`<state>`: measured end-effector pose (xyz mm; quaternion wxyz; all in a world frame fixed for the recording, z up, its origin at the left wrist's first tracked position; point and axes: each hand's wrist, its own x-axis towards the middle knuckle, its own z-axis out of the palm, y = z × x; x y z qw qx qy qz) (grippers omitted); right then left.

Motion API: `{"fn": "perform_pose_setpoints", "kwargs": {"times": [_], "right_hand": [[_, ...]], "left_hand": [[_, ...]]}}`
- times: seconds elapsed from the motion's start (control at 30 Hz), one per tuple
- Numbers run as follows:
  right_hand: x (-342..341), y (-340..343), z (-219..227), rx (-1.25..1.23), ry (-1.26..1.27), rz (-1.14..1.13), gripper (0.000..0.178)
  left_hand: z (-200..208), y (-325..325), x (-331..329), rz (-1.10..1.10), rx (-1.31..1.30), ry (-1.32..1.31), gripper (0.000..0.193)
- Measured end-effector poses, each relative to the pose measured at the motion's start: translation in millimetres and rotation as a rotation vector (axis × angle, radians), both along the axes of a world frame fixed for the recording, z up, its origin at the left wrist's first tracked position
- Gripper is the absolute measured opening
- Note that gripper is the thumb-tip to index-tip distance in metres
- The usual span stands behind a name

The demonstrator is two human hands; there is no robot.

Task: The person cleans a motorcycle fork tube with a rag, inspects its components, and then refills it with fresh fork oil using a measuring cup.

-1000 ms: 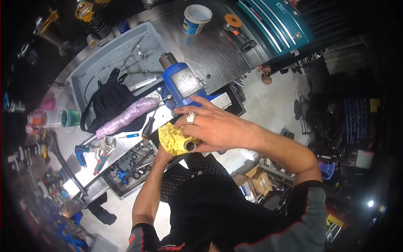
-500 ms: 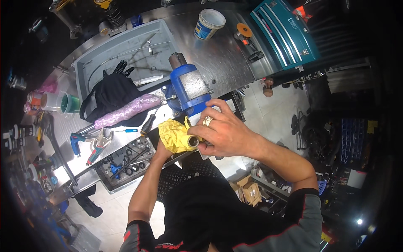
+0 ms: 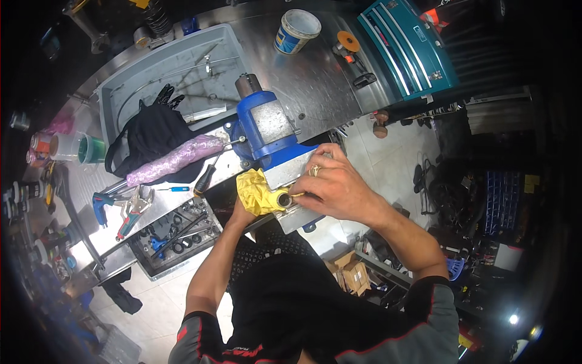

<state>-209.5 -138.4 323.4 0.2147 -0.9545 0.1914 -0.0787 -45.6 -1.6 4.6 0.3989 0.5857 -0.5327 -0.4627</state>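
A crumpled yellow cloth is wrapped around a metal tube, whose round open end faces up toward me. My left hand is closed on the cloth from below, its fingers mostly hidden behind it. At the tube's right side is my right hand, wearing a ring; its fingers are curled, and the thumb and forefinger tips meet by the rim. Whatever they pinch, if anything, is too small to tell. Cloth and tube are at the jaws of a blue bench vise, just above my lap.
Beside the vise lie a pink-wrapped roll, a screwdriver and locking pliers. Behind are a grey tub, a white bucket and a teal toolbox. A tray of small parts sits below the bench edge.
The cloth-wrapped tube has moved right relative to the vise, in against its jaws. My right hand has shifted right and curled its fingers more, uncovering the jaws. The whole view has shifted slightly.
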Motion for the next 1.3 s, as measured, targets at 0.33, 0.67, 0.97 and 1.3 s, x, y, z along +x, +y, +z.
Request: {"fn": "perform_pose_setpoints", "kwargs": {"times": [0.33,0.67,0.97,1.3], "right_hand": [[-4.6,-2.7,7.2,0.041,-0.037,-0.049,0.012],[1.3,4.4,1.9,-0.079,-0.017,-0.042,0.022],[5.4,-2.8,-8.0,-0.004,-0.103,0.013,0.015],[-18.2,-1.4,0.8,0.149,-0.066,-0.064,0.014]], "left_hand": [[-5.2,-0.8,-1.3,0.03,-0.049,0.007,0.044],[47.2,-12.2,0.9,0.025,-0.084,0.07,0.043],[35.1,-13.3,3.8,-0.019,-0.09,-0.015,0.049],[22.5,-4.3,0.1,0.021,-0.151,0.01,0.035]]}}
